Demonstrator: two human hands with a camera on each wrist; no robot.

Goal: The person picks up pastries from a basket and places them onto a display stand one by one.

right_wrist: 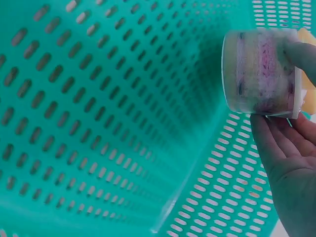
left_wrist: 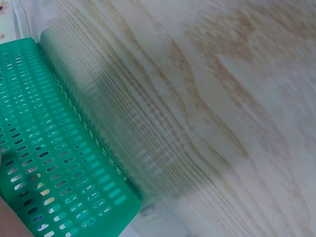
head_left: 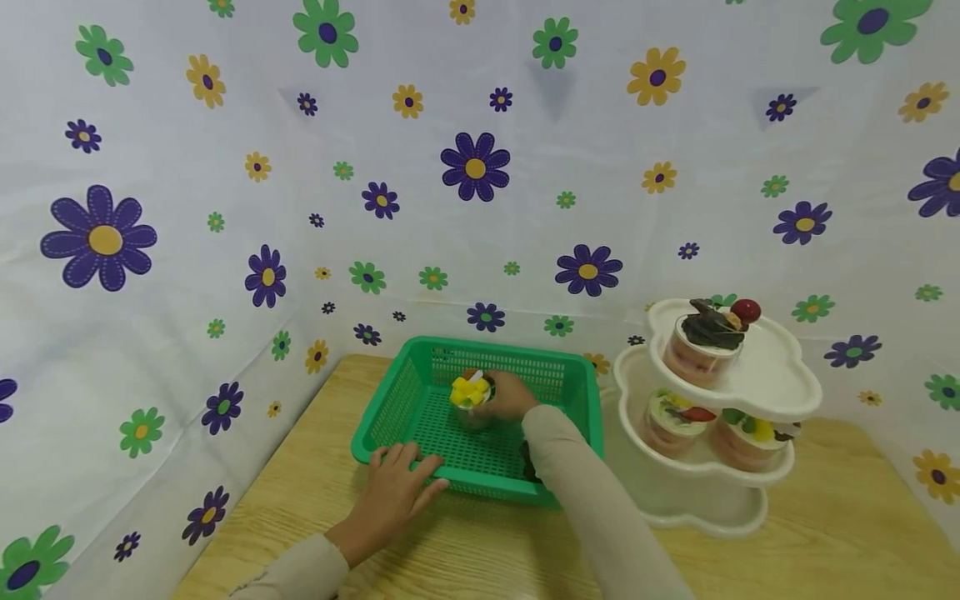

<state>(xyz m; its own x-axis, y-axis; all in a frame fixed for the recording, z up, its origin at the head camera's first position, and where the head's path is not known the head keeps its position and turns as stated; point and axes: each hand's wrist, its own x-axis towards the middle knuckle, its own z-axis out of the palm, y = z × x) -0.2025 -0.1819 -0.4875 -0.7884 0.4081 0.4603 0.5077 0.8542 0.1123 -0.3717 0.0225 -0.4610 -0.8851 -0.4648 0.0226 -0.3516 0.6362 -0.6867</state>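
My right hand (head_left: 510,396) pinches a clear dessert cup (right_wrist: 261,74) near its top, thumb on one side and fingers on the other. Yellow cubes (head_left: 468,390) top this cup, and pink and pale layers show through its wall. It is inside the green plastic basket (head_left: 495,488); whether its base touches the basket floor, I cannot tell. My left hand (head_left: 397,492) rests its fingers on the basket's front rim at the left. Under my right sleeve, a dark thing (head_left: 529,462) in the basket is mostly hidden.
Right of the basket stands a white tiered stand (head_left: 780,367). Its top tier carries a chocolate-topped dessert cup (head_left: 701,354); a lower tier holds two fruit-topped cups, one (head_left: 675,425) left of the other (head_left: 746,446). A flower-patterned sheet (head_left: 420,242) encloses the wooden table (head_left: 300,483).
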